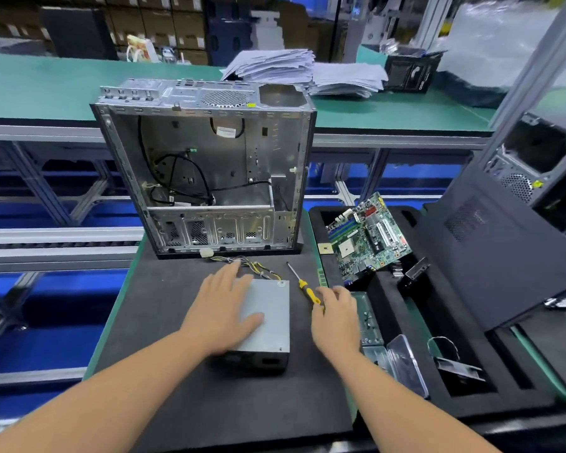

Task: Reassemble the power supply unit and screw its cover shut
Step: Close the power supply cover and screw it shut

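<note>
Resting on mat: power supply unit [268,318], a grey metal box lying flat on the dark work mat [164,322], near the person and just in front of the open computer case [206,171].
Hidden parts: the left half of the unit's top cover lies under the left hand; its near face is in shadow and its openings are hard to make out.
Screws: one screw head shows at the far right corner of the cover; the other corners are covered or too small to read.
Left hand [224,308]: spread flat, palm down, fingers straight, pressing on the cover, fingertips reaching the far edge by the cable bundle [252,268].
Right hand [335,313]: palm down, fingers loosely bent over the near end of the screwdriver [303,284]; its yellow handle runs under the fingers, but whether they grip it or merely touch it cannot be told.
Screwdriver shaft: thin, pointing far and left, lying on the mat just right of the unit.
Cable bundle: yellow and black wires running from the unit's far edge toward the case.
Right side: motherboard [368,237] leaning tilted in a black foam tray [415,371]; a black side panel [500,256] propped beyond it, its right edge cut off.
Far bench: stacked papers [275,65], blurred.
</note>
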